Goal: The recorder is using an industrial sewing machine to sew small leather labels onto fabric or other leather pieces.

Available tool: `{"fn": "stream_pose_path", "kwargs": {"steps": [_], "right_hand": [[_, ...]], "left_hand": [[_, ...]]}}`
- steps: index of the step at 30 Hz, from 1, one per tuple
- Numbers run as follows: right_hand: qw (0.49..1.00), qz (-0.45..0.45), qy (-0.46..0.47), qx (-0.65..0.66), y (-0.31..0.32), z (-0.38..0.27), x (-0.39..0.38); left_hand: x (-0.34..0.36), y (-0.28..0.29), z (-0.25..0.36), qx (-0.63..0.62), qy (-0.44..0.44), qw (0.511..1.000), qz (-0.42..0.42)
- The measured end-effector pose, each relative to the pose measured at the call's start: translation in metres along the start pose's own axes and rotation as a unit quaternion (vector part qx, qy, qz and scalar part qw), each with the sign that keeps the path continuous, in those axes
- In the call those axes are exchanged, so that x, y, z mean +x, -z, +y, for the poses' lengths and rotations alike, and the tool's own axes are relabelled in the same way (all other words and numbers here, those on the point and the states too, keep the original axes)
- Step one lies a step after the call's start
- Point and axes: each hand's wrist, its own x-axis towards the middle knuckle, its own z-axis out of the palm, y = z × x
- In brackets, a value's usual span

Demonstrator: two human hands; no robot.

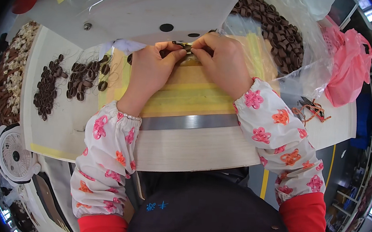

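My left hand [157, 67] and my right hand [214, 60] meet just below the front edge of a pale grey machine [129, 10], their fingers pinched on a small piece [186, 49] at its work point. The piece is partly hidden by my fingers, and I cannot make out its shape. Beneath my wrists lies a yellow-taped work surface [184, 93] with a metal strip [189, 122] along its front. Loose brown loops with trailing threads [48, 92] lie in groups to the left of my left hand.
At the upper right, many brown loops [284, 45] lie on clear plastic beside a pink bag [345, 69]. Scissors [313, 109] with orange strips rest right of my right arm. A white fan [15, 154] stands lower left, near heaped brown-and-cream material [14, 71].
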Motion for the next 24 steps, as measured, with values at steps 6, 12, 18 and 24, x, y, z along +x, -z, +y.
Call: {"fn": "stream_pose_path", "kwargs": {"steps": [6, 12, 18, 24], "right_hand": [[1.000, 0.001, 0.016, -0.018, -0.001, 0.002, 0.000], [0.999, -0.026, -0.020, -0.038, 0.005, -0.004, 0.002], [0.997, -0.044, -0.020, -0.057, 0.006, -0.005, 0.006], [0.995, -0.062, -0.027, -0.080, 0.003, -0.003, 0.009]], "left_hand": [[0.002, 0.004, 0.003, 0.066, 0.030, 0.997, -0.021], [0.004, 0.004, 0.004, 0.077, 0.046, 0.995, -0.036], [0.005, 0.005, -0.001, 0.079, 0.014, 0.996, -0.026], [0.004, 0.006, 0.000, 0.093, 0.027, 0.995, -0.023]]}}
